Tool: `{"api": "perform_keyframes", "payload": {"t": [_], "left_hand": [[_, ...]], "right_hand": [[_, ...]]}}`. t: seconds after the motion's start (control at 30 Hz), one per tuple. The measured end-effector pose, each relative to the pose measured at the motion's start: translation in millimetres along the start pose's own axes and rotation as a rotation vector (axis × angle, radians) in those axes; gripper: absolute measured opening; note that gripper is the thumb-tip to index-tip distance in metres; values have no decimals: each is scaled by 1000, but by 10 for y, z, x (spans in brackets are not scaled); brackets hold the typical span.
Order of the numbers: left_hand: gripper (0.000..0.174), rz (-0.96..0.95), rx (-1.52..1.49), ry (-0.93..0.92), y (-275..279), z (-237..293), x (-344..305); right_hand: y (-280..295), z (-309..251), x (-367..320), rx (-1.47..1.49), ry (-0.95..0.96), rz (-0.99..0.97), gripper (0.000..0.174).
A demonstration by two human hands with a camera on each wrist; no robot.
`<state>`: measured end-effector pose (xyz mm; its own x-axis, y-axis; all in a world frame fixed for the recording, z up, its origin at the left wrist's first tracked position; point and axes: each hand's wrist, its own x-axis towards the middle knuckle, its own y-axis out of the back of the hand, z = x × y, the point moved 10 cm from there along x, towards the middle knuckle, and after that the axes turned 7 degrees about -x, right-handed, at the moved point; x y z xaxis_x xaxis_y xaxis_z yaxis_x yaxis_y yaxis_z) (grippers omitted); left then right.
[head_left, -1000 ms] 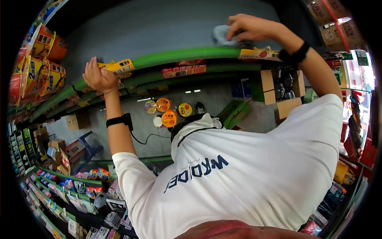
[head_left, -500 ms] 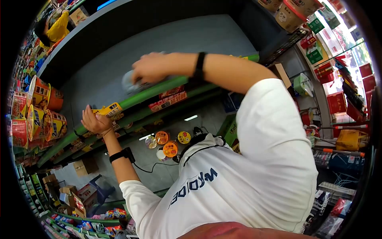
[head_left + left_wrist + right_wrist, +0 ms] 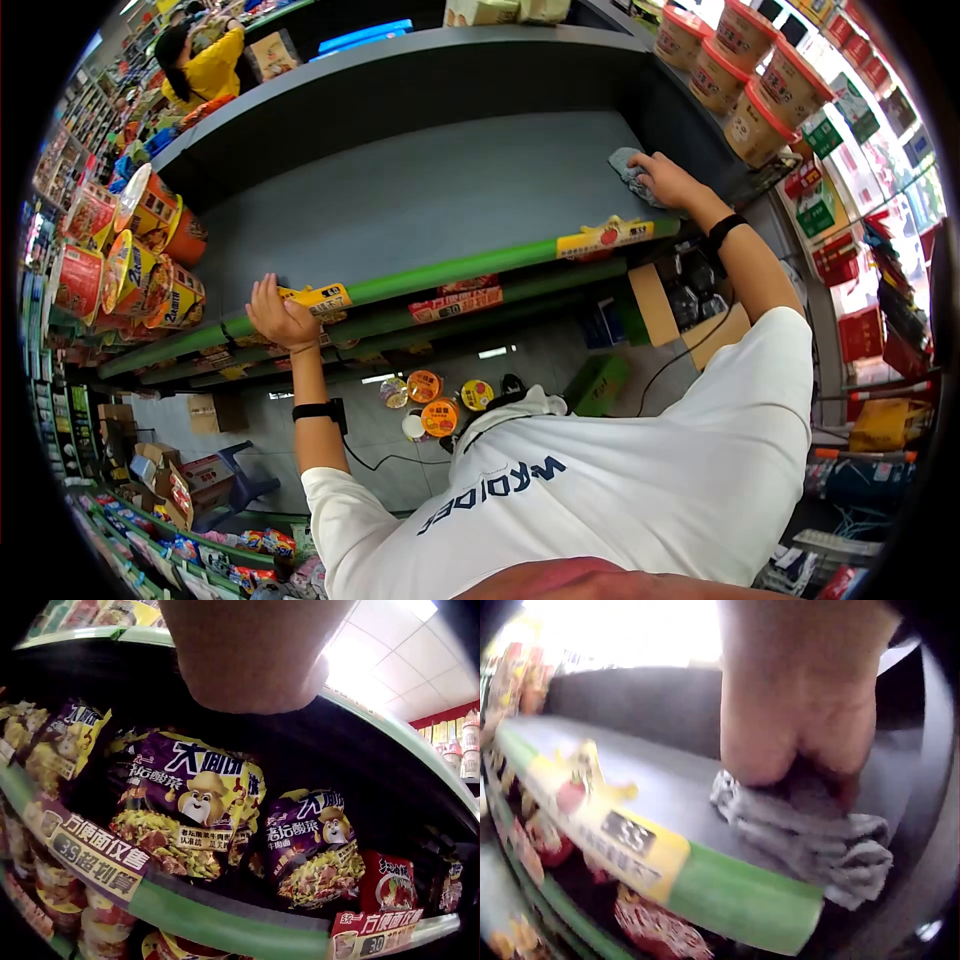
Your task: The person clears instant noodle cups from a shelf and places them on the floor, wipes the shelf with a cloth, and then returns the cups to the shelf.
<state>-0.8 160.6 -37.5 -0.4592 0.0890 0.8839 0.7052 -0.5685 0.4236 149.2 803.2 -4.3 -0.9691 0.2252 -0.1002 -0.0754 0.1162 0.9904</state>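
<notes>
My right hand (image 3: pixel 675 183) grips a crumpled grey-blue cloth (image 3: pixel 630 172) at the right end of a dark grey shelf (image 3: pixel 430 190). Seen from the right wrist, folds of the cloth (image 3: pixel 817 844) bunch under the fingers, close to the end of the green edge strip (image 3: pixel 742 900). My left hand (image 3: pixel 283 312) rests on the green front edge towards the left, its fingers extended over the shelf, beside a yellow price label (image 3: pixel 318 297). Another yellow label (image 3: pixel 606 238) sits on the edge nearer the right hand.
Instant noodle tubs (image 3: pixel 140 250) stand at the shelf's left end, paper tubs (image 3: pixel 745 75) beyond its right side. Purple noodle packets (image 3: pixel 187 802) fill a lower shelf. Several round tubs (image 3: pixel 438 417) and an opened carton (image 3: pixel 655 305) are on the floor. A person in yellow (image 3: pixel 215 65) is behind.
The right hand swept the cloth left along the shelf towards the left hand, then back to the far right end. The left hand stayed on the edge while the head view shifted.
</notes>
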Motion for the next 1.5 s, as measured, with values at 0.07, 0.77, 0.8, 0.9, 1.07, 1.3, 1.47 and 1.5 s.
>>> {"api": "perform_keyframes", "payload": {"t": [0.07,0.77,0.8,0.9,1.07,1.3,1.47,1.5], "left_hand": [[48,5,-22,14,-21,-21,-22],[44,-37,-24,64,0,-52,42],[43,-53,-25,74,8,-41,28],[43,-27,-59,68,63,-11,67],[43,-25,-52,78,64,-43,84],[43,-81,-58,50,-39,-91,36],[46,-65,-1,31,1,-14,34],[46,-72,-2,40,-4,-30,21]], "right_hand": [[-40,178,267,-6,-45,40,31],[614,-4816,1001,-91,880,177,49],[789,-5081,1034,-54,906,303,47],[1334,-5738,1411,-22,888,661,40],[1653,-6320,2926,196,551,662,46],[1335,-6321,2945,18,532,558,35],[1420,-5245,2728,-75,391,515,43],[1451,-4887,2652,-79,316,508,45]]}}
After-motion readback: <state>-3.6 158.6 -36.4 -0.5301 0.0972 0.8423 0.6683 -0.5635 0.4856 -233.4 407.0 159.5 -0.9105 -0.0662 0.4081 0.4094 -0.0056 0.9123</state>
